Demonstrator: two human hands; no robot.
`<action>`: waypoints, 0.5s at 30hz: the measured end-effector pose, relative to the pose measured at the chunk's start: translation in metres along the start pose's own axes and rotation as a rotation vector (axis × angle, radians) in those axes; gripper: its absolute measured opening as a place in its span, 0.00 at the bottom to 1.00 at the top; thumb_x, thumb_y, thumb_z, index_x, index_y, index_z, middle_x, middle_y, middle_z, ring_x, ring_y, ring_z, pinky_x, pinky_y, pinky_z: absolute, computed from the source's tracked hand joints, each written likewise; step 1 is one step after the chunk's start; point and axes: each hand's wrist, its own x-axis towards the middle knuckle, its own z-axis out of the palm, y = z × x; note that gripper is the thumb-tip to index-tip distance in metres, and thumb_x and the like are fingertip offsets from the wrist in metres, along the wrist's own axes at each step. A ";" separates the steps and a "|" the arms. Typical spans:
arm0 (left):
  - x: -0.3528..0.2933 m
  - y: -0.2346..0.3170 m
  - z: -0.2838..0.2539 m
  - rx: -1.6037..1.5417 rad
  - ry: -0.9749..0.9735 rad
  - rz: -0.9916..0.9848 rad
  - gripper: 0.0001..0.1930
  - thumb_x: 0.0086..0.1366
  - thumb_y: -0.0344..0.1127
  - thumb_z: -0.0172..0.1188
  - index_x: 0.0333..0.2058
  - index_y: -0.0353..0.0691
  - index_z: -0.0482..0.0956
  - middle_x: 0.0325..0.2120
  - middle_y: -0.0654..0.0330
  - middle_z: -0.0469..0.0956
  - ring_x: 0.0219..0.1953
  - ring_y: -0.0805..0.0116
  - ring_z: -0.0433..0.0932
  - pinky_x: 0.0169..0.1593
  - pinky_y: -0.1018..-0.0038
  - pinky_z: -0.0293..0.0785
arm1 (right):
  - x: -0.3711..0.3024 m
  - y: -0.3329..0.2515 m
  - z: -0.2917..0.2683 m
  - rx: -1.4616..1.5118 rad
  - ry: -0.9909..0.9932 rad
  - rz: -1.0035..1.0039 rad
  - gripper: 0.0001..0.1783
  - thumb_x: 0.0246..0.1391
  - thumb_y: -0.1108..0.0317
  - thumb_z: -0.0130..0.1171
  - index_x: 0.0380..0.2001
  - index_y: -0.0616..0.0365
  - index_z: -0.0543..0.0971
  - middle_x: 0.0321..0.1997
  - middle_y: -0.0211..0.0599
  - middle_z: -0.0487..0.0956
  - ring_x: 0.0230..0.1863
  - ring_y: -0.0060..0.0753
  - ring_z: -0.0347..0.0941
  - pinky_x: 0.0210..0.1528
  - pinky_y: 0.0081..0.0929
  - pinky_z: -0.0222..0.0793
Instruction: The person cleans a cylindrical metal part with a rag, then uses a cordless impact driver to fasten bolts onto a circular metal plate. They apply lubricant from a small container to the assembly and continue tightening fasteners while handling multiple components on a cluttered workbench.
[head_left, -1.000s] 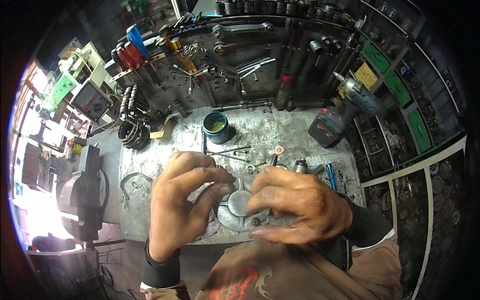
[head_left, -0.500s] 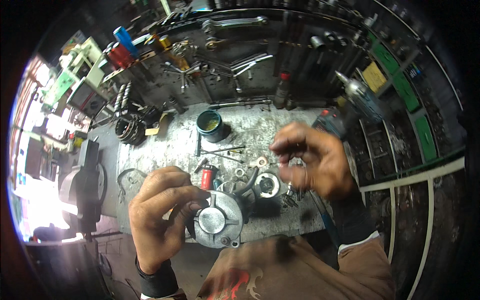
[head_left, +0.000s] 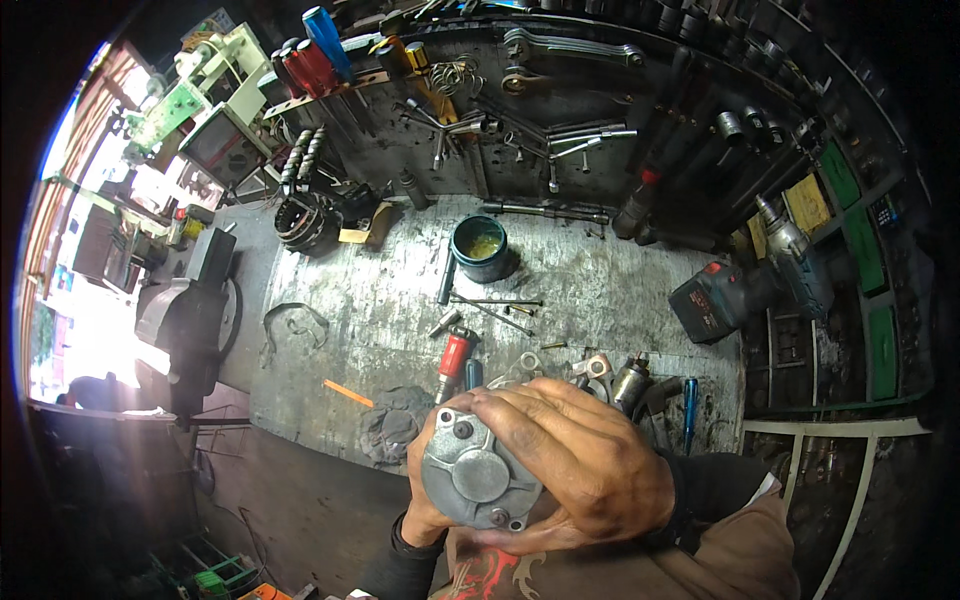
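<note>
Close in front of me I hold what looks like a starter motor, its round grey metal end cover [head_left: 480,474] turned upward. The cover has a raised disc at its middle and screws near its rim. My right hand [head_left: 600,462] reaches over it from the right, its fingers wrapped across the upper side and the thumb below. At the left my left hand [head_left: 426,508] grips the motor's edge; most of its fingers are hidden behind the metal. Just beyond lie a red-handled tool [head_left: 455,354] and a grey rag [head_left: 397,424].
A dark cup [head_left: 480,248] with yellowish contents stands mid-bench near long thin bolts [head_left: 495,302]. To the right are a cordless power tool [head_left: 708,300] and a blue screwdriver [head_left: 690,408]. A vise [head_left: 190,325] is at the left; wrenches [head_left: 575,48] hang behind.
My right hand, apart from the motor before, has come down and closed around it. The motor has turned, and my left hand has moved lower on its side. The view has shifted.
</note>
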 end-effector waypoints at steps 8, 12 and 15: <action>0.016 -0.008 -0.009 0.329 -0.123 0.260 0.45 0.46 0.47 0.83 0.59 0.28 0.74 0.57 0.45 0.78 0.58 0.56 0.80 0.61 0.62 0.76 | 0.012 0.016 -0.004 0.159 -0.023 -0.098 0.51 0.42 0.52 0.81 0.61 0.78 0.69 0.56 0.62 0.78 0.55 0.58 0.79 0.59 0.46 0.75; 0.014 -0.006 -0.009 0.210 -0.125 0.165 0.48 0.43 0.44 0.85 0.61 0.28 0.72 0.57 0.46 0.78 0.58 0.57 0.79 0.61 0.62 0.76 | 0.016 0.020 -0.008 0.158 -0.140 -0.120 0.55 0.41 0.53 0.82 0.65 0.75 0.67 0.59 0.60 0.77 0.58 0.58 0.78 0.60 0.46 0.75; 0.016 -0.002 -0.007 0.233 -0.147 0.182 0.51 0.40 0.43 0.86 0.61 0.29 0.70 0.56 0.49 0.78 0.56 0.59 0.80 0.61 0.63 0.75 | 0.016 0.016 -0.020 0.156 -0.174 -0.118 0.54 0.42 0.52 0.81 0.66 0.73 0.67 0.60 0.57 0.78 0.60 0.56 0.77 0.62 0.45 0.74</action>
